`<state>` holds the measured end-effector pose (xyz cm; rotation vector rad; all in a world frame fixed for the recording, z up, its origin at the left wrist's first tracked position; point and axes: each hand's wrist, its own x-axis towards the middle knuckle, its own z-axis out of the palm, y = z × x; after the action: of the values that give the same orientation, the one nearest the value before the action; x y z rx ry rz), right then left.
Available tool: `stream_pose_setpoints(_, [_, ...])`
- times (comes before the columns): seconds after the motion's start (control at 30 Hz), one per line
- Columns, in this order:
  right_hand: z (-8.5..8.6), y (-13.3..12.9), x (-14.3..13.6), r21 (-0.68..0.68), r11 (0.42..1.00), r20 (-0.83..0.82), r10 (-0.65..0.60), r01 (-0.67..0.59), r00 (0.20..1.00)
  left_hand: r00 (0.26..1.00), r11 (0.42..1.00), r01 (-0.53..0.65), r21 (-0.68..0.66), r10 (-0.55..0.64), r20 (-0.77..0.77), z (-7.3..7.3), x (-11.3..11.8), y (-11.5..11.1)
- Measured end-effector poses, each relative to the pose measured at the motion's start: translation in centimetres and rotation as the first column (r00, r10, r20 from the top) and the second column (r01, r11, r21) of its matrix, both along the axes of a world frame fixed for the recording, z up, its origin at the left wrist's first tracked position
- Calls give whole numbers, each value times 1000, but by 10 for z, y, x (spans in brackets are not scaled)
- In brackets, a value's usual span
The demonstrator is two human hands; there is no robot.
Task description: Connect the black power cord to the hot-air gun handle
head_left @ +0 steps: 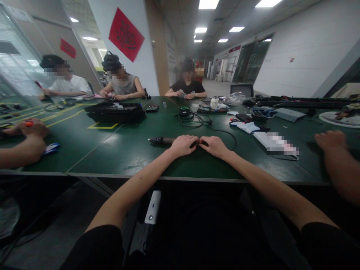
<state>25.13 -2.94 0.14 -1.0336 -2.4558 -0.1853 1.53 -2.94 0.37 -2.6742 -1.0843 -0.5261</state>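
A dark cylindrical tool (160, 140) lies on the green table, its black, ringed end pointing left. Its body is brownish-grey and its right part is hidden behind my left hand (184, 145). That hand is closed, fingers curled, close over the tool. My right hand (215, 146) faces it with fingers bent in a pinch. The fingertips of both hands meet at a small dark reddish-brown piece (198, 142). Whether this piece belongs to the tool, I cannot tell. A coiled black cable (194, 118) lies just beyond my hands.
A black tray (115, 112) stands at back left. On the right lie a white pouch-like item (277, 143), gloves (246, 126) and a grey box (289, 114). Neighbours' arms rest at left (25, 144) and right (334, 150). Several people sit across the table (84, 146).
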Motion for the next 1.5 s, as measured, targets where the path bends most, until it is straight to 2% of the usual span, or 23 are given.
stream_pose_setpoints(0.5, [0, 0, 0, -10, 1000, -12, 7, -7, 1000, 1000, 999, -28, -38, 28, 4, 2, 0, 0])
stream_pose_setpoints(0.97, [1, -1, 0, -1, 1000, 7, -4, 4, 1000, 1000, 1000, 13, -21, -13, -17, 3, -1, -1])
stream_pose_setpoints(1.5, [2, -1, -1, -18, 1000, -2, -4, 4, 1000, 1000, 999, -10, -41, 9, -19, 5, 0, -3])
